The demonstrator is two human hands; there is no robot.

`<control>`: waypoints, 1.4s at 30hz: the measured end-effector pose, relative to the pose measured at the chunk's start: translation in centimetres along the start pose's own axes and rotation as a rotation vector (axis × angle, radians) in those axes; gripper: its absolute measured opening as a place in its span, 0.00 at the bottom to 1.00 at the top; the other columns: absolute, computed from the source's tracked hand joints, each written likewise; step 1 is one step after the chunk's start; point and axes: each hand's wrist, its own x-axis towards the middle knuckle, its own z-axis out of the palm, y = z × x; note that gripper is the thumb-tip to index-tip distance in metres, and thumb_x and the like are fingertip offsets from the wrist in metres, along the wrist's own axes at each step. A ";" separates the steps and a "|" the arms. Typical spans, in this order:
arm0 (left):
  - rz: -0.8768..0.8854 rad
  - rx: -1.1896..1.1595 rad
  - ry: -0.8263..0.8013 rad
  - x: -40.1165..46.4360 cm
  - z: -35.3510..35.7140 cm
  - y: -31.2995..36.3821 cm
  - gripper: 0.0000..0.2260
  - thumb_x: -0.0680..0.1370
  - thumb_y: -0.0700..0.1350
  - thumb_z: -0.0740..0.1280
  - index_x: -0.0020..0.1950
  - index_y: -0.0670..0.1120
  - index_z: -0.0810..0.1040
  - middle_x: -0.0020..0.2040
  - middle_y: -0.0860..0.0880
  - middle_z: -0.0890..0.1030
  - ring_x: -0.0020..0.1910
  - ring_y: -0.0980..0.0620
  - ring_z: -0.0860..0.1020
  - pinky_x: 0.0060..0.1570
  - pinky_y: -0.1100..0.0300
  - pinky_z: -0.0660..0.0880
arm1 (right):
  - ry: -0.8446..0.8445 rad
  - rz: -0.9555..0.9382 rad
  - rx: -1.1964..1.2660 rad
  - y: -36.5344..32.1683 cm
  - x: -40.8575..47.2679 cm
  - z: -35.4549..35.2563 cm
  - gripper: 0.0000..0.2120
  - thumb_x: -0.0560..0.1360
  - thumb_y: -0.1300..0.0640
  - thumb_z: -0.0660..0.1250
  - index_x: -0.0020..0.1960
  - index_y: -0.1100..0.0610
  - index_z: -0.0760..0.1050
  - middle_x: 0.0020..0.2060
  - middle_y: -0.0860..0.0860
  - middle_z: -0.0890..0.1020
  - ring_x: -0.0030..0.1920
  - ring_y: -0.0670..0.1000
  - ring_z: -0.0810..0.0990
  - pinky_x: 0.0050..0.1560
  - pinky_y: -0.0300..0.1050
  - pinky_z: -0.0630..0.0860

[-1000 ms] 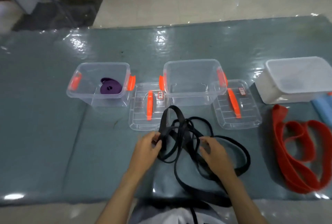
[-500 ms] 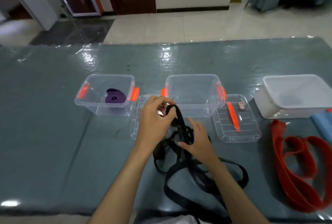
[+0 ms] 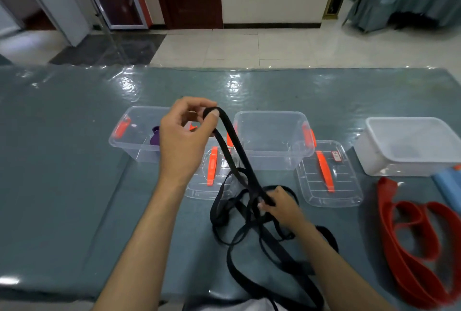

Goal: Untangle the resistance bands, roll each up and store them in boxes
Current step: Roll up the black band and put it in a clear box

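Left hand (image 3: 184,141): pinching black band (image 3: 232,141) loop, raised.
Right hand (image 3: 282,204): gripping same band low, near tangle.

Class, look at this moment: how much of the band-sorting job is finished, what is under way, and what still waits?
Done: a rolled purple band lies in the left clear box. In hand: the left hand pinches a loop of the black band lifted off the table, while the right hand holds its tangle. Left: the red band lies loose; the middle box and white box look empty; both lids are off.
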 end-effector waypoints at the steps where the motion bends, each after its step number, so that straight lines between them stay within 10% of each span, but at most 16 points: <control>1: -0.008 0.004 -0.001 0.1 -0.2 -0.2 0.04 0.77 0.43 0.75 0.50 0.51 0.85 0.46 0.49 0.81 0.47 0.43 0.82 0.41 0.48 0.84 | 0.055 0.042 0.024 0.2 0.0 -0.4 0.15 0.82 0.47 0.70 0.43 0.57 0.77 0.47 0.57 0.77 0.48 0.55 0.79 0.52 0.51 0.77; 8: -0.112 0.048 -0.058 -1.2 0.0 -2.1 0.07 0.76 0.41 0.76 0.50 0.52 0.84 0.42 0.56 0.78 0.42 0.53 0.77 0.46 0.36 0.82 | 0.344 0.113 0.107 -0.3 -0.2 -6.5 0.19 0.85 0.52 0.64 0.35 0.51 0.72 0.29 0.47 0.76 0.34 0.53 0.77 0.34 0.44 0.69; 15: -0.148 0.082 -0.095 -3.0 1.3 -3.0 0.06 0.76 0.40 0.77 0.48 0.51 0.84 0.43 0.55 0.78 0.41 0.56 0.76 0.46 0.51 0.79 | 0.502 -0.063 0.437 -5.2 -1.7 -13.7 0.20 0.78 0.72 0.62 0.41 0.49 0.81 0.29 0.50 0.79 0.22 0.44 0.77 0.24 0.37 0.76; 21: -0.160 0.111 -0.149 -3.6 2.6 -3.7 0.08 0.77 0.41 0.77 0.47 0.55 0.83 0.44 0.53 0.79 0.41 0.59 0.77 0.42 0.66 0.76 | 0.443 -0.158 0.558 -8.3 -2.7 -15.3 0.08 0.81 0.61 0.71 0.44 0.65 0.79 0.33 0.57 0.81 0.31 0.58 0.85 0.29 0.47 0.83; 35: -0.052 0.165 -0.132 -3.4 2.3 -3.5 0.15 0.75 0.34 0.75 0.47 0.56 0.83 0.45 0.60 0.84 0.46 0.57 0.83 0.50 0.67 0.77 | -0.286 -0.005 0.120 -4.5 -5.5 -9.6 0.21 0.73 0.57 0.80 0.63 0.45 0.79 0.54 0.47 0.83 0.53 0.47 0.85 0.61 0.49 0.83; 42: -0.024 0.067 -0.211 -3.7 3.8 -3.5 0.12 0.76 0.37 0.77 0.49 0.55 0.86 0.48 0.57 0.87 0.53 0.52 0.86 0.58 0.58 0.80 | 0.152 -0.292 0.678 -9.9 -6.3 -11.8 0.10 0.81 0.49 0.72 0.62 0.42 0.82 0.57 0.44 0.87 0.56 0.45 0.86 0.58 0.46 0.84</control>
